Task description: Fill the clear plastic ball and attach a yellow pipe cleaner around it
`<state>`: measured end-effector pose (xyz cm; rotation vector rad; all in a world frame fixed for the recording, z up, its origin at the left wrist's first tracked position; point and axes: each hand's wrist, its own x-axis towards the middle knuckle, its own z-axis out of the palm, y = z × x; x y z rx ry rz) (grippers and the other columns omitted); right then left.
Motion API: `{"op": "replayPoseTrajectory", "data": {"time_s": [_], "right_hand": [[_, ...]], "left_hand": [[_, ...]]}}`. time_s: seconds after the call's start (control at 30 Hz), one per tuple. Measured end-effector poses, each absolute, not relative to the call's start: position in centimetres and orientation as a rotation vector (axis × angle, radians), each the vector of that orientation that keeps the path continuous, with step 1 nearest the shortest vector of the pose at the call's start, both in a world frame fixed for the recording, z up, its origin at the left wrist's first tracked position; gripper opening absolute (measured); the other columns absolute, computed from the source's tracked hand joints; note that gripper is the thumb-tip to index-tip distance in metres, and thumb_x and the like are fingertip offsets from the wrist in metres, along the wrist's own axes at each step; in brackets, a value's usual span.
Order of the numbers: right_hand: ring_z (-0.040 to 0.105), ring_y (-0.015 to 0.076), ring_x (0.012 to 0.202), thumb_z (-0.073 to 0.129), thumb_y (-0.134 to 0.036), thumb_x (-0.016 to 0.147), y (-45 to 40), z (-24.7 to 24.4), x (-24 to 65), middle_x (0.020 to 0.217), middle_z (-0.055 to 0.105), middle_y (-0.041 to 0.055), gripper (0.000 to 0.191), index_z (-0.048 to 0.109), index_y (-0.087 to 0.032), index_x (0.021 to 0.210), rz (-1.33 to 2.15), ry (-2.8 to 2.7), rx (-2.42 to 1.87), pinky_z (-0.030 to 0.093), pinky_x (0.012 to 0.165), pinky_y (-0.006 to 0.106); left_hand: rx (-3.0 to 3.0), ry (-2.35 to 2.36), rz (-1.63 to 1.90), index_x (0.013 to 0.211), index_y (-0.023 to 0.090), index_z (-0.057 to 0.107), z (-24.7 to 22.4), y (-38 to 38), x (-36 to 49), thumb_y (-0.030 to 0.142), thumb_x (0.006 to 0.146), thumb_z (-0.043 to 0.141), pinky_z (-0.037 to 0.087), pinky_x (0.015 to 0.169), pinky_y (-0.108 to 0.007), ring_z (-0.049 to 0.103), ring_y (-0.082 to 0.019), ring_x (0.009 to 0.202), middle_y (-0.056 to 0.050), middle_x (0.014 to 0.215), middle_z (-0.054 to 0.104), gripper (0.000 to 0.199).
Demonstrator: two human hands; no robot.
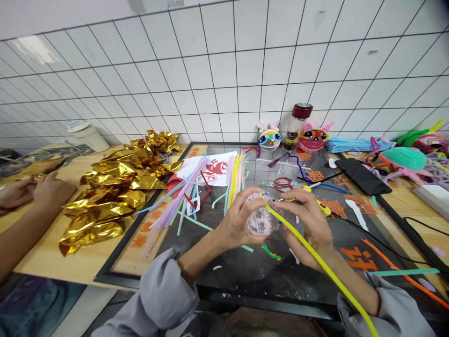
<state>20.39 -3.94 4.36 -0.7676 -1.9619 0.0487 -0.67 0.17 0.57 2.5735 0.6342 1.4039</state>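
Note:
My left hand point(239, 219) is wrapped round a clear, rounded plastic piece point(258, 220) with a whitish patterned surface, above the middle of the dark board. A long yellow pipe cleaner point(315, 252) starts at the near top of that piece and runs down to the lower right, passing in front of my right hand point(308, 224). The fingers of my right hand are bent in at the piece's right edge, thumb and index close together. What lies between those fingertips is too small to make out. Behind the hands are red-handled scissors point(282, 184).
A yellow glue gun point(324, 208) with a black cord lies right of my hand, near a black phone point(365, 176). Pastel pipe cleaners point(182, 201) and gold foil point(115, 182) spread leftward. Decorated animal heads point(269, 138) and a bottle point(298, 126) stand behind. Another person's hands point(45, 189) work at far left.

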Motion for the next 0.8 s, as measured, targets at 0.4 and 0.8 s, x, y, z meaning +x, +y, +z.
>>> {"op": "replayPoseTrajectory", "data": {"time_s": [0.4,0.8], "right_hand": [[0.039,0.0361,0.140,0.051,-0.010,0.071,-4.10,3.67,20.27,0.149,0.038,0.0146,0.056,0.052,-0.023,0.125,0.264,-2.051,-0.929,0.034,0.111,0.060],[0.040,0.0307,0.142,0.053,-0.012,0.080,-3.60,3.48,20.77,0.151,0.040,0.0124,0.043,0.054,-0.025,0.121,0.474,-2.035,-0.903,0.038,0.115,0.052]], "left_hand": [[2.645,0.549,1.395,0.145,0.025,0.035,0.22,0.02,-0.63,0.038,0.076,0.080,0.051,0.099,-0.055,0.052,-0.035,0.129,-0.021,0.139,0.046,0.083],[2.669,0.545,1.344,0.148,0.029,0.032,0.49,-0.15,-0.56,0.042,0.079,0.078,0.050,0.102,-0.056,0.051,-0.035,0.132,-0.021,0.140,0.046,0.084]]}}
